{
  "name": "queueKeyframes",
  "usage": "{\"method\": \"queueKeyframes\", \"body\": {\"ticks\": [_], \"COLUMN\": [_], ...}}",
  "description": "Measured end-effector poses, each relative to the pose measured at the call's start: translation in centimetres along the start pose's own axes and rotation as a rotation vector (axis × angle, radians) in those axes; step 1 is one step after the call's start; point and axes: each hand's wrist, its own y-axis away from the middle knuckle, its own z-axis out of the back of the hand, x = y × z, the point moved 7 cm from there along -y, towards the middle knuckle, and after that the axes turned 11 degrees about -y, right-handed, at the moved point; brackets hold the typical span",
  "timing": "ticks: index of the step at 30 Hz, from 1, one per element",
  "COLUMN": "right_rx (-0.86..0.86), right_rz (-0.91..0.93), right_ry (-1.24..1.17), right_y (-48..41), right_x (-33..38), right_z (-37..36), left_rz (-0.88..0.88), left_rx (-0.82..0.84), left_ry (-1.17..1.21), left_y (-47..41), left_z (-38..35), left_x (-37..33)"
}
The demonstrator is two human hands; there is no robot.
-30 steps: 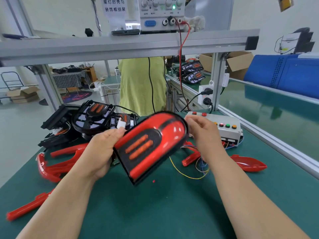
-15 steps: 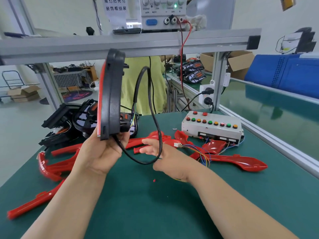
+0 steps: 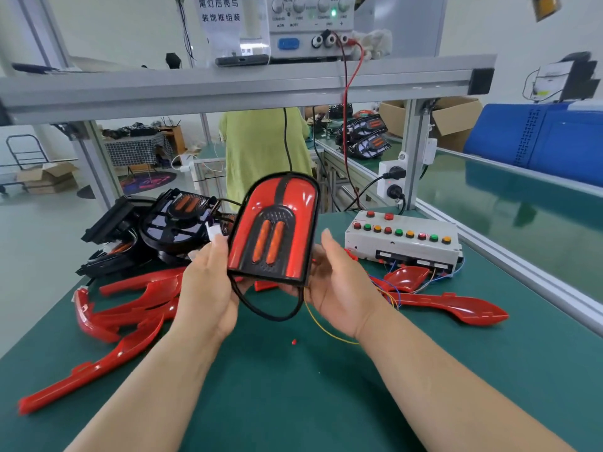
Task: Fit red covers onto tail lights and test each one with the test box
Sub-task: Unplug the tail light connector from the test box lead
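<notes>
The tail light (image 3: 272, 236) is up in the air over the middle of the bench (image 3: 293, 406), with its face to the camera. A red cover sits on it, and two orange bars show in the dark middle part. A black cable (image 3: 270, 316) hangs in a loop from its bottom edge.

The left hand (image 3: 208, 288) holds the left side of the light. Its grip is wrapped round the edge, with the fingers behind. A white plug (image 3: 213, 230) shows just above those fingers. The right hand (image 3: 339, 288) cups the right side. Its grip is wide, with the fingers nearly straight and pointing up.

To the right, far on the bench, sits the test box (image 3: 401, 243) with a row of coloured buttons. Thin wires run out of its near side. Loose red covers (image 3: 130, 308) lie in a heap on the left, and one more (image 3: 456, 308) lies on the right near the box. Black lights (image 3: 176, 223) with no covers are piled far left.
</notes>
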Motion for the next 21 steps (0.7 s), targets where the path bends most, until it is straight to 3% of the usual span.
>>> {"method": "queueKeyframes", "body": {"ticks": [12,21], "right_rx": [-0.039,-0.14], "right_rz": [0.216,0.372], "right_ry": [0.091,0.549], "right_y": [0.2,2.3], "right_x": [3.1,8.9], "right_z": [0.4,-0.9], "left_rz": [-0.155,-0.236], "left_rx": [0.149,0.261], "left_ry": [-0.022,0.082], "left_y": [2.4,3.6], "left_z": [-2.9,-5.4], "left_x": [-1.4,-4.2]}}
